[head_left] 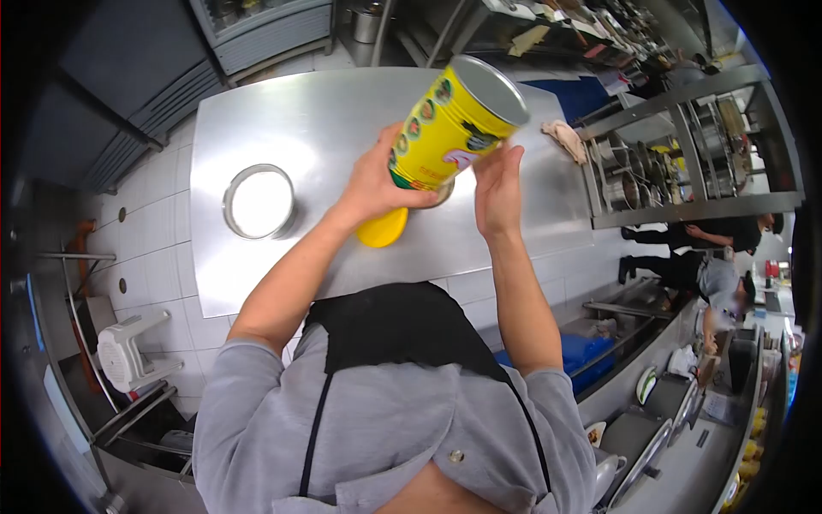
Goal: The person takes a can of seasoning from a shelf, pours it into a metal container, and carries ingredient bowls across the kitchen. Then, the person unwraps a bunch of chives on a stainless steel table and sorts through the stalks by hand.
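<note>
A large yellow can (437,137) is tilted over the steel table (325,111), its metal end facing up and to the right. My left hand (377,176) is wrapped round the can's lower left side. Beside the can's right side is my right hand (499,188), its fingers extended and apart from one another only slightly. Below the can lies a yellow lid (383,228), and a round container (444,192) shows partly behind the can. At the table's left stands a round metal container (259,201) with white contents.
A pale cloth (565,140) lies at the table's right edge, by a metal rack (693,210) holding pots. Two people in dark trousers stand at the far right. A white plastic stool (128,351) is on the tiled floor at left.
</note>
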